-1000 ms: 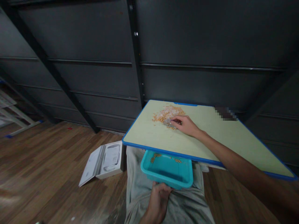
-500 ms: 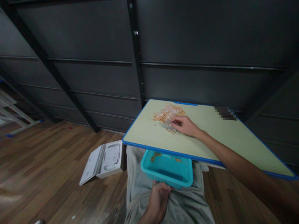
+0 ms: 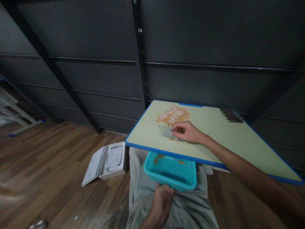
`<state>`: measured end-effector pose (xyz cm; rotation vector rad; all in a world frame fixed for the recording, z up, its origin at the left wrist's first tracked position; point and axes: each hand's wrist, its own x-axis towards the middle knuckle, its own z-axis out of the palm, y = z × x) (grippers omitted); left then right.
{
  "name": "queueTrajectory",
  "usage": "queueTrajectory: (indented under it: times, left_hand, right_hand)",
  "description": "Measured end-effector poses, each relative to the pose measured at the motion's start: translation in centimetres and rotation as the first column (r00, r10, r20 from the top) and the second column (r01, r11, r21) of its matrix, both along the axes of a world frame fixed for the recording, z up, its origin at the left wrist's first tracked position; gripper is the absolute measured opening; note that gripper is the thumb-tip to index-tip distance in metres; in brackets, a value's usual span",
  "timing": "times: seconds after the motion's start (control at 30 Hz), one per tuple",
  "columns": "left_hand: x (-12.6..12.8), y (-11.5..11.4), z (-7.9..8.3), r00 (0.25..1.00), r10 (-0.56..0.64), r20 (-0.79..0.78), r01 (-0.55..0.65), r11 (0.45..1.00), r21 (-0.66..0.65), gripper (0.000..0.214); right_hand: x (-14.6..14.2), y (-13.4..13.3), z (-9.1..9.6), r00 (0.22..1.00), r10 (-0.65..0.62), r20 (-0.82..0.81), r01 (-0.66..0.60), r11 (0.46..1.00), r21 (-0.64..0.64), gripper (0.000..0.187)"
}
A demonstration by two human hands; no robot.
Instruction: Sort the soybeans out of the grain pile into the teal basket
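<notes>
The right hand (image 3: 187,131), pinching a clear disc (image 3: 166,133), has split beans (image 3: 175,140) off the pile (image 3: 172,116) toward the tub (image 3: 170,171), while the left hand's (image 3: 162,198) grip is unclear.

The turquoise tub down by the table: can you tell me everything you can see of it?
The turquoise tub looks like smooth plastic: an open-topped rectangle with rounded corners, sloping walls and a rim. It sits over the person's lap, open side up, its far edge tucked beneath the blue-edged tabletop. Small tan beans lie in two clusters toward its far side, and much of its floor is bare. The left hand touches its near side; those fingertips are hidden.
</notes>
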<state>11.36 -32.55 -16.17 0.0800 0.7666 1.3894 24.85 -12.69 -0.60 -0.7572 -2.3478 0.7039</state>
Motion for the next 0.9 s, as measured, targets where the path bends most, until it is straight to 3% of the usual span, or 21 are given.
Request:
queueTrajectory:
  times: [0.1,0.33,0.57,0.83,0.9]
  left_hand:
    - [0.0,0.0,0.1,0.999,0.039,-0.015,-0.04,0.998,-0.04,0.028]
    - [0.1,-0.3,0.8,0.998,0.06,-0.02,-0.06,0.998,0.01,0.03]
    - [0.2,-0.2,2.1,0.997,0.059,-0.043,-0.059,0.998,-0.009,0.026]
    - [0.0,-0.2,1.3,0.999,0.035,-0.035,-0.035,0.999,0.001,0.026]
    - [0.0,-0.2,1.1,0.999,0.031,-0.025,-0.031,0.999,-0.008,0.028]
  right_hand:
    - [-0.3,-0.6,0.0,0.999,0.045,0.01,-0.044,0.998,-0.039,0.015]
    - [-0.8,-2.2,0.6,0.985,0.173,0.026,-0.169,0.978,-0.122,0.019]
    - [-0.8,-2.4,0.8,0.978,0.205,0.034,-0.191,0.951,-0.242,0.02]
    - [-0.9,-2.5,0.8,0.971,0.239,-0.016,-0.229,0.903,-0.363,0.022]
    - [-0.7,-2.4,1.1,0.976,0.215,-0.022,-0.21,0.921,-0.329,0.021]
